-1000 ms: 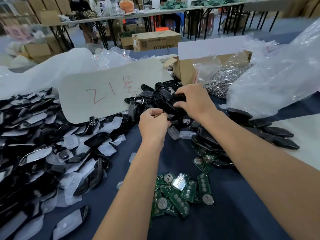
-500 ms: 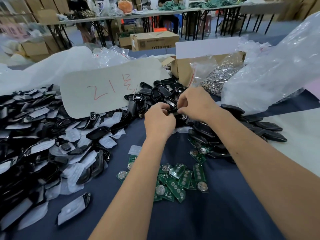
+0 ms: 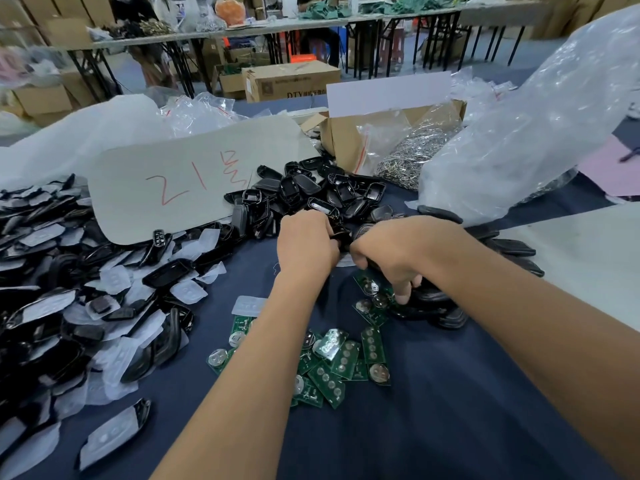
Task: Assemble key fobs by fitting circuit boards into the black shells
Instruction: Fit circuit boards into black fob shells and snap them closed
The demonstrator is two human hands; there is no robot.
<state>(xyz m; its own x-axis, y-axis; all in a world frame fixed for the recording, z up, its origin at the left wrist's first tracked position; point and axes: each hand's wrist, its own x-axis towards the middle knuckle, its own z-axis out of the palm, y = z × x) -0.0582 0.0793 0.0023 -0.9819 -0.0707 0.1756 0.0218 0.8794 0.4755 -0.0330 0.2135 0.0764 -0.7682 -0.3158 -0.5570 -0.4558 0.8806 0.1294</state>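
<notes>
Both hands mid-frame, knuckles up. Left hand (image 3: 306, 242) curled tight around a black shell (image 3: 337, 233), most of it hidden behind the fingers. Right hand (image 3: 398, 251) pinching the same shell from the other side, lower fingers (image 3: 403, 296) reaching down toward a green board (image 3: 369, 284) just beneath. Can't tell whether a board is already seated inside.

Easy to mess up from here, probably: shell squeezed blind, so a crooked board could get forced or a clip snapped. Also the wrists hang right over the loose circuit boards (image 3: 332, 362) at lower centre, so a careless drag could scatter them or knock a coin cell loose.

Containers: cardboard box (image 3: 341, 142) upper centre-right, holding a clear bag of silvery metal rings (image 3: 415, 150). Big plastic bag (image 3: 526, 133) at right, contents unclear. Empty shells (image 3: 311, 188) just piled loose above the hands; film-covered shell halves (image 3: 69, 289) heaped down the left. All on a dark blue cloth (image 3: 450, 410).
</notes>
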